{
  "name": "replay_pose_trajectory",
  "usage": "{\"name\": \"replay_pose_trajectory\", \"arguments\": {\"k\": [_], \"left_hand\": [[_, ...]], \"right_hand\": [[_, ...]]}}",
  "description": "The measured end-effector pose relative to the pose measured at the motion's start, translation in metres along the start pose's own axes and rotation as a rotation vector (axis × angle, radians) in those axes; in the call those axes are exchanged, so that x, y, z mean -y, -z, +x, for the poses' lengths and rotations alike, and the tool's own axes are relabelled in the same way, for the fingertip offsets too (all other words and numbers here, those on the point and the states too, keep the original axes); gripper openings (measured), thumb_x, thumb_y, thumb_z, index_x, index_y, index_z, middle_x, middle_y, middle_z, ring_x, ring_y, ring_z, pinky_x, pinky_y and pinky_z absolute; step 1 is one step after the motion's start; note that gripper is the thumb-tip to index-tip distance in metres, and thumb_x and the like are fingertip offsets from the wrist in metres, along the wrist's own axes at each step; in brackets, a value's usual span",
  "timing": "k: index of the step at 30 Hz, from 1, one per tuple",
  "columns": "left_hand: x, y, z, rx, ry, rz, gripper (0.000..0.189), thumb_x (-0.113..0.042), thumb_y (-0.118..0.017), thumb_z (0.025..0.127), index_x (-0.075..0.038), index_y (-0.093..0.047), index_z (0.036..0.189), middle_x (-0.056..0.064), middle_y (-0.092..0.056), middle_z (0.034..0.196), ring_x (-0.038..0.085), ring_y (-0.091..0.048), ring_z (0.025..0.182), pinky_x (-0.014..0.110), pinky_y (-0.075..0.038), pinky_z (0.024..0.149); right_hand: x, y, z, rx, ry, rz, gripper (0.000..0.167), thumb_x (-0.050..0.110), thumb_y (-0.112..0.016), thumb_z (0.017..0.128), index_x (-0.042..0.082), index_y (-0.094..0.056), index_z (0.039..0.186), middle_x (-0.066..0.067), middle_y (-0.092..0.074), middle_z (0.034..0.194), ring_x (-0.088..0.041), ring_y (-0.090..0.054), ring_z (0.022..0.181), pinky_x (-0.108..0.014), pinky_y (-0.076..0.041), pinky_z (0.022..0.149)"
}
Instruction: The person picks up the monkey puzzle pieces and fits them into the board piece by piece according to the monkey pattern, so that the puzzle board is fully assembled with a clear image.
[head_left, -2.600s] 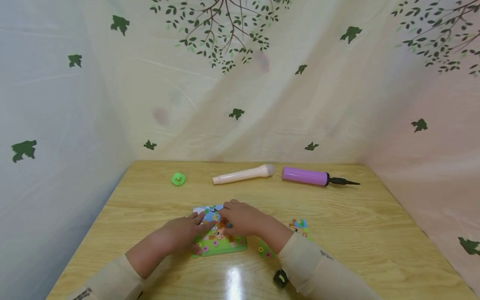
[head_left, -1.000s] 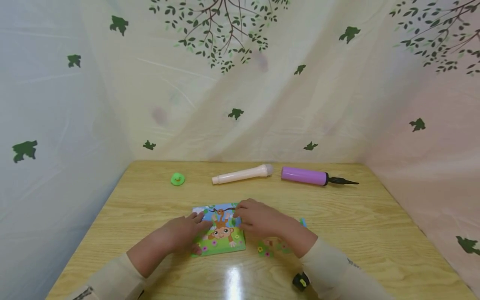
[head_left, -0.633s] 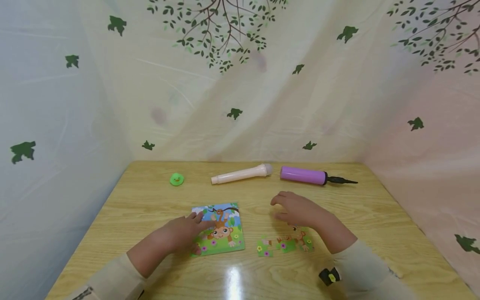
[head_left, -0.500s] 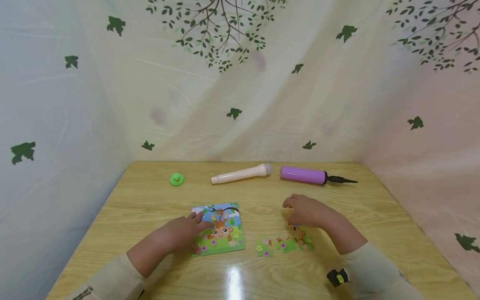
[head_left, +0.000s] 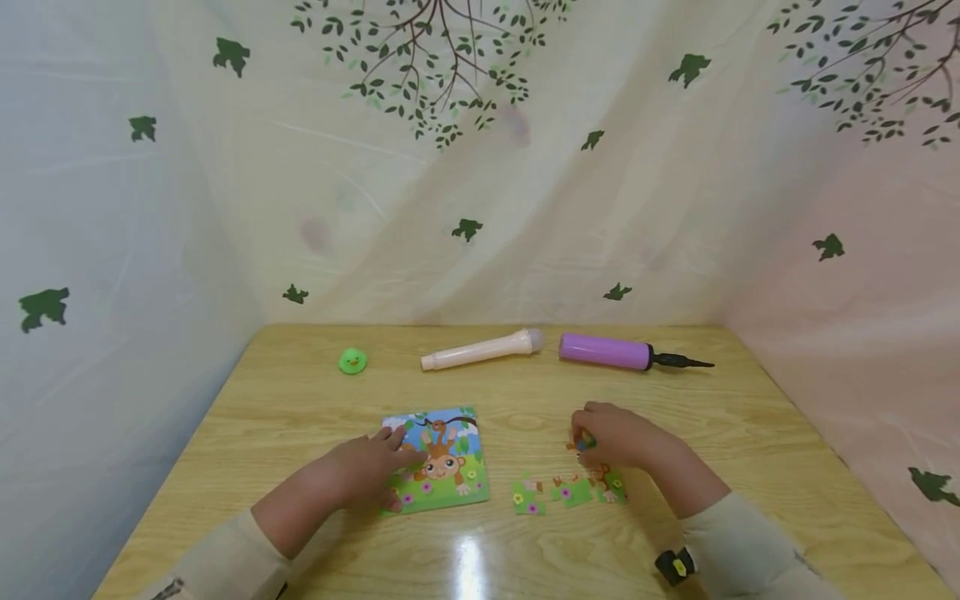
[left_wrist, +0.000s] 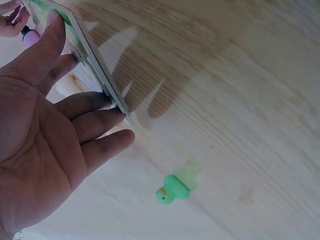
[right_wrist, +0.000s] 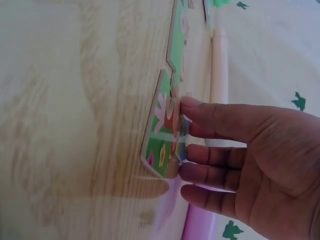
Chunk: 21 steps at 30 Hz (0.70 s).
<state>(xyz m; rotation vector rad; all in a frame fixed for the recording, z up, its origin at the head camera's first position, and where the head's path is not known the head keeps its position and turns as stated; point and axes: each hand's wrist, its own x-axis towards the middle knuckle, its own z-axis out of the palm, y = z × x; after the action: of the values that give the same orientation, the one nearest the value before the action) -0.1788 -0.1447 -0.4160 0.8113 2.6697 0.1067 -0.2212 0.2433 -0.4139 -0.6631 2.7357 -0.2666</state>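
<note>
A square monkey jigsaw puzzle (head_left: 450, 467) lies on the table, its picture of a monkey under a branch mostly in sight. My left hand (head_left: 363, 471) rests on its left side with fingers spread; the left wrist view shows the fingertips along the puzzle's edge (left_wrist: 95, 65). To the right, my right hand (head_left: 618, 437) pinches a puzzle piece (head_left: 583, 443) with brown and blue on it, partly covered by the fingers. Just in front lie loose green puzzle pieces (head_left: 576, 492). In the right wrist view, thumb and fingers close around the piece behind a flowered corner piece (right_wrist: 159, 135).
Along the back of the wooden table (head_left: 300, 400) lie a green toy duck (head_left: 352, 361), a pale pink toy microphone (head_left: 480, 350) and a purple hand pump (head_left: 607, 351) with a black nozzle. A printed cloth (head_left: 375, 208) hangs behind and at both sides.
My right hand has left the puzzle's right side, moved right to the loose pieces and taken hold of one. My left hand has stayed on the puzzle.
</note>
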Motion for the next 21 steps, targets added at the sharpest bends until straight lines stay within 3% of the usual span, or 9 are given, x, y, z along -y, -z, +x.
{"name": "replay_pose_trajectory", "arguments": {"k": [12, 21], "left_hand": [[0.000, -0.001, 0.001, 0.002, 0.009, 0.005, 0.071, -0.039, -0.076, 0.080, -0.023, -0.051, 0.144, 0.024, -0.034, 0.155, 0.044, -0.033, 0.142, 0.061, -0.036, 0.111], [0.001, -0.001, 0.002, 0.006, 0.012, 0.011, 0.071, -0.039, -0.077, 0.078, -0.024, -0.052, 0.143, 0.024, -0.034, 0.155, 0.045, -0.033, 0.142, 0.061, -0.036, 0.110]], "right_hand": [[0.016, -0.012, 0.020, -0.057, 0.069, -0.103, 0.021, 0.031, -0.070, 0.089, 0.014, -0.064, 0.099, 0.004, -0.058, 0.097, -0.014, -0.056, 0.089, -0.036, -0.053, 0.079], [0.042, -0.014, 0.038, -0.088, 0.154, -0.158, 0.024, 0.037, -0.069, 0.088, 0.016, -0.064, 0.098, 0.006, -0.057, 0.094, -0.011, -0.051, 0.084, -0.033, -0.051, 0.075]]}}
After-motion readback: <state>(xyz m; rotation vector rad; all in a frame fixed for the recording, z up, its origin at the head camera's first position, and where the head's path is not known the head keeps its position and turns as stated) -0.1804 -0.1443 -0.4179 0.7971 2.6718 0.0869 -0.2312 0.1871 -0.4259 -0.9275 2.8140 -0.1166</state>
